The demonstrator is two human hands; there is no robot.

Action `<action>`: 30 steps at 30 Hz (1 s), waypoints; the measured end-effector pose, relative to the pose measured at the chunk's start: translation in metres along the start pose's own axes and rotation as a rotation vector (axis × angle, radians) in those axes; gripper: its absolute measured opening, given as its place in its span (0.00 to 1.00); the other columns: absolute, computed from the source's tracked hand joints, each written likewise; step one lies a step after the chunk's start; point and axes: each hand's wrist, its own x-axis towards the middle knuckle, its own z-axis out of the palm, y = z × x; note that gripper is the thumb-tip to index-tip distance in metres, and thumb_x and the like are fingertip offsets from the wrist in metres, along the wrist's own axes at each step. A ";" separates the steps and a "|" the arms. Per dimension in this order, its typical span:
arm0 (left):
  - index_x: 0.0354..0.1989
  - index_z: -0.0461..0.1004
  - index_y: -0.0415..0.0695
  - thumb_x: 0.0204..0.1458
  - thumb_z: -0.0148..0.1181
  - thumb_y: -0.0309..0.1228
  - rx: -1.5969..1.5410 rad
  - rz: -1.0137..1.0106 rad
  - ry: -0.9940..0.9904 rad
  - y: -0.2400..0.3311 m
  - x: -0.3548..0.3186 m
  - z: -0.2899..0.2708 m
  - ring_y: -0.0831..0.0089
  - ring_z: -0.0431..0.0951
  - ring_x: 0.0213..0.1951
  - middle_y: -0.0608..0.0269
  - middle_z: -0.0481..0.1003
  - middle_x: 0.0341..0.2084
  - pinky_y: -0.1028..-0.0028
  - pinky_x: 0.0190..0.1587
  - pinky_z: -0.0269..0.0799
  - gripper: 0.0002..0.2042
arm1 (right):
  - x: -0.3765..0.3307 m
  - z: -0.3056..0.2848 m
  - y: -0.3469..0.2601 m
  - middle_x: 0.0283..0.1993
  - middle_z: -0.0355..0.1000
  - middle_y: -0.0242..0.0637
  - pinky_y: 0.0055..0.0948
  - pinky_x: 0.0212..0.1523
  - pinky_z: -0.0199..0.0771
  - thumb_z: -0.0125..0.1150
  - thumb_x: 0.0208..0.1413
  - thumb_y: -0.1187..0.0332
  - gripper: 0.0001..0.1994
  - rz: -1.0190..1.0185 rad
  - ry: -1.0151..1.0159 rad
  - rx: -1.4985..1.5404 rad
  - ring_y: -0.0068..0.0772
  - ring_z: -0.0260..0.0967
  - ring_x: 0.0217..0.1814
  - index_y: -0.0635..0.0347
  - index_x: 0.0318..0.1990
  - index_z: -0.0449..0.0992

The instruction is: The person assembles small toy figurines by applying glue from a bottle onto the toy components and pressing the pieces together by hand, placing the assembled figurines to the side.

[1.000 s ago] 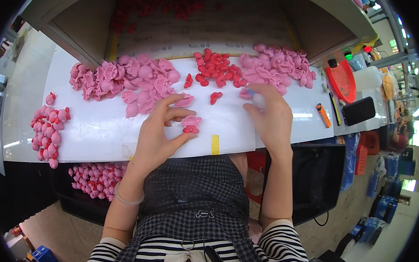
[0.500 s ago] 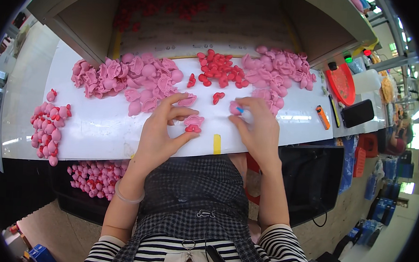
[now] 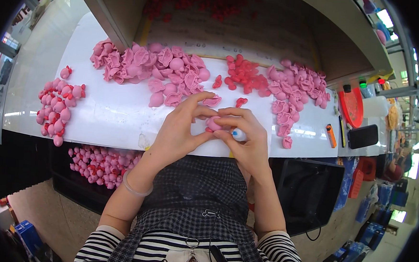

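My left hand [image 3: 181, 127] and my right hand [image 3: 248, 138] meet over the white table near its front edge. Between their fingertips is a small pink toy figure [image 3: 213, 123] with red at its lower end, pinched from both sides. Tucked in my right hand is a small white bottle [image 3: 239, 134] with a blue tip. A hollow pink shell [image 3: 212, 100] lies just beyond my left fingers. Farther back are a lone red foot piece [image 3: 241, 102] and a pile of red foot pieces [image 3: 244, 75].
Pink parts are heaped at back left [image 3: 141, 64] and back right [image 3: 293, 90]. Pink-and-red figures [image 3: 57, 107] cluster at far left; more fill a black bin [image 3: 97, 167] below. An orange-handled cutter [image 3: 331, 136], a phone [image 3: 363, 136] and a red tray [image 3: 351, 106] lie right. A shelf overhangs the back.
My right hand has moved left, bringing its pink piece and bottle to my left hand. The red-footed shell that lay by my left thumb is now between the hands. The view has shifted.
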 end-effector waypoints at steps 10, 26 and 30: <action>0.60 0.65 0.44 0.42 0.72 0.24 -0.043 0.077 0.010 -0.001 0.003 0.007 0.65 0.80 0.44 0.60 0.80 0.43 0.70 0.44 0.76 0.33 | -0.005 0.005 -0.015 0.47 0.74 0.41 0.30 0.48 0.74 0.69 0.52 0.74 0.12 0.133 0.098 -0.068 0.33 0.74 0.48 0.64 0.44 0.78; 0.63 0.60 0.35 0.49 0.67 0.18 -0.264 -0.007 0.207 -0.030 -0.008 -0.003 0.80 0.75 0.38 0.64 0.79 0.32 0.81 0.45 0.68 0.31 | -0.007 0.021 0.044 0.42 0.79 0.38 0.28 0.49 0.72 0.74 0.47 0.72 0.12 0.174 0.174 0.402 0.25 0.73 0.46 0.66 0.38 0.80; 0.65 0.54 0.35 0.49 0.66 0.17 -0.371 0.004 0.271 -0.027 -0.011 -0.004 0.80 0.73 0.39 0.64 0.78 0.31 0.80 0.48 0.66 0.35 | 0.001 0.035 0.045 0.42 0.79 0.40 0.31 0.56 0.70 0.73 0.49 0.73 0.08 0.155 0.200 0.585 0.29 0.74 0.50 0.64 0.35 0.80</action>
